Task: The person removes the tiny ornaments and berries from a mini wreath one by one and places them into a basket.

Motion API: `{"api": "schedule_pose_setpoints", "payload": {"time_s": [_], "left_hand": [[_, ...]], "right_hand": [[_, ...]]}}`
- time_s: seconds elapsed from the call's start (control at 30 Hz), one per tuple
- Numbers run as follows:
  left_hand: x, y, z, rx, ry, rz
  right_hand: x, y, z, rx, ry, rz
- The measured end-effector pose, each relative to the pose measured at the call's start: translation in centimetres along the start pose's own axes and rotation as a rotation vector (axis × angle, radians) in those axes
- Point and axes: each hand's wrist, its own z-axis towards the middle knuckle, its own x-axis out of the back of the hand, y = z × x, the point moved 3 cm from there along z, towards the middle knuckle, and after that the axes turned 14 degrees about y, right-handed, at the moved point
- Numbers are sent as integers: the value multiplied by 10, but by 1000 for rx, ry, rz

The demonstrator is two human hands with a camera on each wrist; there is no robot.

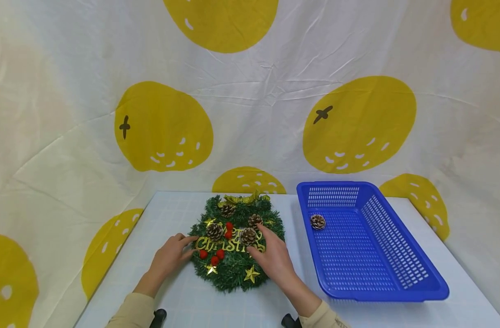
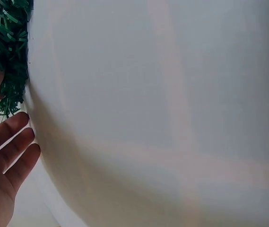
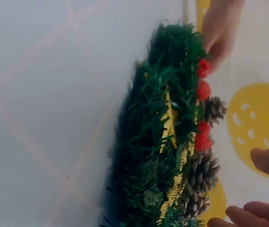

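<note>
A green Christmas wreath (image 1: 229,278) lies on the table, with gold "Merry Christmas" lettering, red berries (image 1: 215,260), gold stars (image 1: 251,274) and several pinecones (image 1: 214,231). At its left edge my left hand (image 1: 169,257) touches the greenery; the left wrist view shows three straight, spread fingers (image 2: 23,163) beside it. Over the wreath's right side reaches my right hand (image 1: 276,255), thumb and forefinger parted about a pinecone (image 1: 247,236). In the right wrist view its spread fingers (image 3: 252,213) stand just apart from the pinecones.
A blue perforated plastic basket (image 1: 381,298) stands on the table (image 1: 172,214) to the right of the wreath. Inside, near its left wall, lies one pinecone (image 1: 317,222). A white curtain (image 1: 258,118) with yellow fruit prints hangs behind the table.
</note>
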Motion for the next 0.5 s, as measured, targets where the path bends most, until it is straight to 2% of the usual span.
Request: {"api": "schedule_pose_setpoints", "payload": {"time_s": [0.5], "left_hand": [[0, -1, 1, 4, -9, -32]], "right_hand": [[-14, 11, 8, 116, -21, -33]]}}
